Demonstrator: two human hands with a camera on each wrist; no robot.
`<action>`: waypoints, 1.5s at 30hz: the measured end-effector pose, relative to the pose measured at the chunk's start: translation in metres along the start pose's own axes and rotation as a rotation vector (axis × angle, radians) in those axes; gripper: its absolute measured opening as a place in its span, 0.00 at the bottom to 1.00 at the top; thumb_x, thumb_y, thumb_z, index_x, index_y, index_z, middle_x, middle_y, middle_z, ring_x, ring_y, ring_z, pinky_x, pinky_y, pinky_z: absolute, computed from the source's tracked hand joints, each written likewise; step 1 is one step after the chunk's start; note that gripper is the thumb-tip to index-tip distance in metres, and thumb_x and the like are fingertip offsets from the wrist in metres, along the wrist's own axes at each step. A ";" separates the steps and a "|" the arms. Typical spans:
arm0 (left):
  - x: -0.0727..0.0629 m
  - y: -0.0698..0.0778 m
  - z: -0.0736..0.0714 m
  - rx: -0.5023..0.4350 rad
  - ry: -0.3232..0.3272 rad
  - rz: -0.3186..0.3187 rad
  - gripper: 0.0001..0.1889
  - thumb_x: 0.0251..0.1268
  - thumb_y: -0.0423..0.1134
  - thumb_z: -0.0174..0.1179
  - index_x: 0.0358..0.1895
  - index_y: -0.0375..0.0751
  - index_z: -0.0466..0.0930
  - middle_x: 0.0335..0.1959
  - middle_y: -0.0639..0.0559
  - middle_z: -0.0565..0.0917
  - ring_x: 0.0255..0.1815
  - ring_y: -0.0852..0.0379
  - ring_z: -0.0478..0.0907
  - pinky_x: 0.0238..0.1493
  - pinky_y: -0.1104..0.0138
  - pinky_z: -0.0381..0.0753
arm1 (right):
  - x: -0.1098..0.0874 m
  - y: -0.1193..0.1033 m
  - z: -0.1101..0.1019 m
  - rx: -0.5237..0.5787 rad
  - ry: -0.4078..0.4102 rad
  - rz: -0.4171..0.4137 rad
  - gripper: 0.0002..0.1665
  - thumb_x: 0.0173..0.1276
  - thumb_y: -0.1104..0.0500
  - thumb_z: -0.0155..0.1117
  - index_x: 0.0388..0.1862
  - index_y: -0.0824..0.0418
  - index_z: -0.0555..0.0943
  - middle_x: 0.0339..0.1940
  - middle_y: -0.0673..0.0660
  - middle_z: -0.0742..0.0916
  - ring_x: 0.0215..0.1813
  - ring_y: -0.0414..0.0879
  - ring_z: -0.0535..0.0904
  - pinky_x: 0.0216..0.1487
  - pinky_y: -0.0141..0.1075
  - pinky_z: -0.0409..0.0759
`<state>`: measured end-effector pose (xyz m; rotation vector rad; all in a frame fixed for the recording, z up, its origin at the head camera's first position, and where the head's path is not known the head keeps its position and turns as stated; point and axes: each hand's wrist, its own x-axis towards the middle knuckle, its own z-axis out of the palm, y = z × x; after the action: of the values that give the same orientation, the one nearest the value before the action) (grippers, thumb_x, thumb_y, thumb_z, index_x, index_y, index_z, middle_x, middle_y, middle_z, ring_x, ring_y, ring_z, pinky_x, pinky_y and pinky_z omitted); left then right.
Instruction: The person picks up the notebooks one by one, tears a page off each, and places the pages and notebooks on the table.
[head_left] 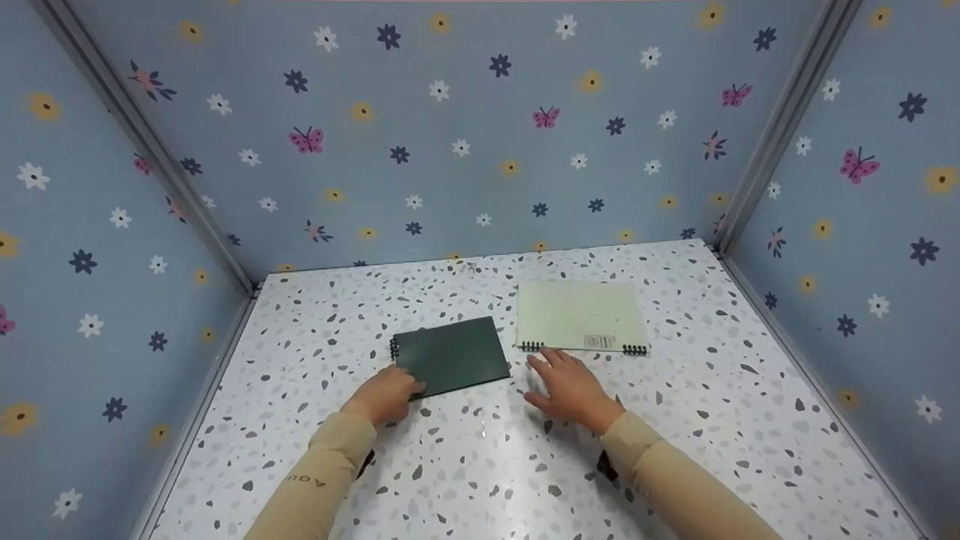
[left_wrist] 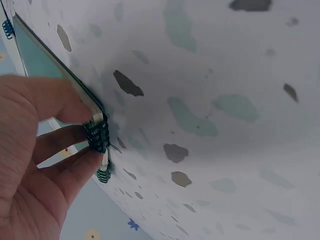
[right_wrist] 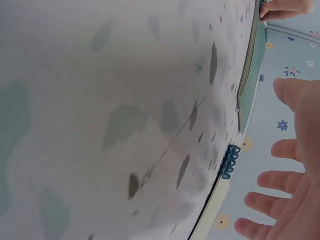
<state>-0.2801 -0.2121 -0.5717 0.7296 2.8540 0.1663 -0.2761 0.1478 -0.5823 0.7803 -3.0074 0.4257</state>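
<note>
A dark green spiral notebook (head_left: 454,356) lies flat on the speckled tabletop, its coil at the left end. My left hand (head_left: 384,394) pinches its near left corner; in the left wrist view the thumb and fingers close around the coil (left_wrist: 97,135) there. To the right and farther back lies a cream spiral notebook (head_left: 581,315), its black coils along the near edge and a small printed label by them. My right hand (head_left: 571,390) hovers at that near edge with fingers spread, holding nothing. In the right wrist view its fingers stand apart from the cream notebook's coil (right_wrist: 230,161).
The white speckled tabletop (head_left: 480,465) is enclosed by blue flower-patterned panels at the back (head_left: 480,172), left (head_left: 67,300) and right (head_left: 877,247). Grey metal posts stand in the two back corners.
</note>
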 end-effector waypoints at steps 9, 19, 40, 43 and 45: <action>0.019 -0.012 0.006 -0.155 0.032 -0.259 0.34 0.85 0.44 0.58 0.83 0.29 0.64 0.86 0.23 0.57 0.87 0.27 0.56 0.84 0.38 0.65 | 0.043 -0.029 0.011 0.082 -0.113 0.050 0.38 0.80 0.47 0.69 0.81 0.63 0.73 0.83 0.68 0.74 0.84 0.65 0.70 0.85 0.57 0.69; 0.030 -0.020 0.015 -0.236 0.018 -0.383 0.32 0.87 0.38 0.50 0.81 0.17 0.57 0.82 0.17 0.59 0.84 0.26 0.62 0.85 0.40 0.64 | 0.075 -0.052 0.035 0.083 -0.176 0.116 0.32 0.83 0.49 0.64 0.77 0.65 0.77 0.80 0.70 0.77 0.80 0.64 0.75 0.82 0.55 0.74; 0.022 0.016 0.024 -0.155 0.061 -0.257 0.29 0.81 0.31 0.53 0.80 0.22 0.65 0.82 0.20 0.63 0.84 0.30 0.65 0.85 0.44 0.67 | 0.028 -0.052 0.029 -0.024 0.001 0.067 0.09 0.74 0.60 0.72 0.38 0.67 0.88 0.40 0.64 0.89 0.41 0.59 0.86 0.46 0.55 0.88; 0.019 0.026 0.025 -0.177 0.064 -0.242 0.29 0.83 0.31 0.50 0.81 0.23 0.65 0.83 0.22 0.62 0.85 0.30 0.63 0.86 0.43 0.65 | 0.017 -0.049 0.026 -0.018 -0.026 0.106 0.10 0.74 0.60 0.73 0.39 0.67 0.88 0.41 0.63 0.88 0.42 0.58 0.85 0.46 0.55 0.88; 0.018 0.032 0.025 -0.171 0.055 -0.237 0.29 0.84 0.32 0.49 0.82 0.26 0.64 0.84 0.23 0.61 0.85 0.31 0.63 0.86 0.43 0.64 | 0.011 -0.048 0.024 -0.017 -0.038 0.123 0.10 0.74 0.59 0.73 0.40 0.67 0.88 0.42 0.63 0.88 0.42 0.58 0.85 0.47 0.54 0.88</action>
<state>-0.2755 -0.1740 -0.5941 0.3565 2.9024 0.3937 -0.2614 0.0964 -0.5919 0.6116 -3.1013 0.3905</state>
